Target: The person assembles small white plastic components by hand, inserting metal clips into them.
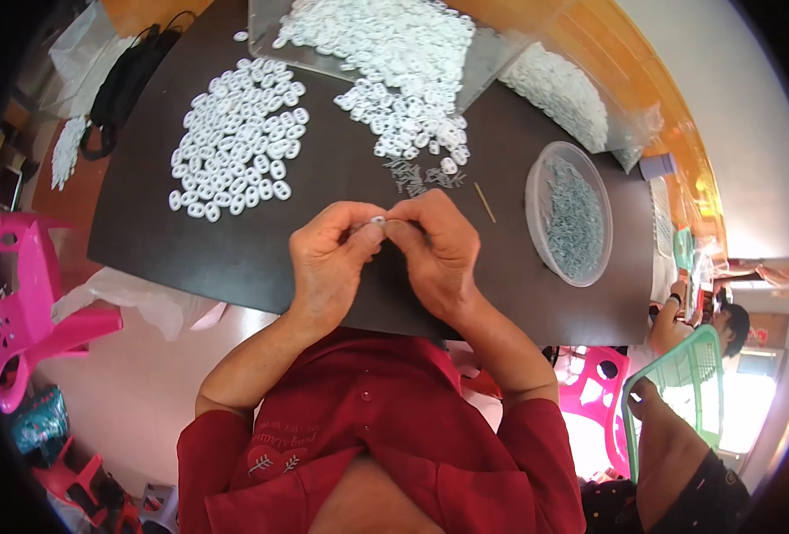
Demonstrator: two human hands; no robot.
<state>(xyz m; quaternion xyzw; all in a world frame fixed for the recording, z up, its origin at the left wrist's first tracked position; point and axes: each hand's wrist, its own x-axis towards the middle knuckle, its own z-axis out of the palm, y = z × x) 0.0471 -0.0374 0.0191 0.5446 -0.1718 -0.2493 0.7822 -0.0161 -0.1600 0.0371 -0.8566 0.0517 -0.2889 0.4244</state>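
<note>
Between the fingertips of my left hand [330, 262] is a small white oval plastic piece [377, 219], pinched by thumb and forefinger. My right hand [439, 254] meets it from the other side with thumb and forefinger pressed together; whatever they grip is too small and covered to make out. Just beyond my hands lie small grey metal screws or pins [406, 176] in a loose cluster. Behind them, a heap of similar white ovals with two holes [403, 116] spills from a clear bin [310, 67]. More of these ovals [238, 142] are spread at the left.
A round clear bowl [534, 222] of metal screws or pins stands on the right of the dark table [243, 258]. Near it are a thin stick [485, 203] and a bag of white pieces [559, 93]. Pink chairs [34, 294] and other people [670, 454] are around the table.
</note>
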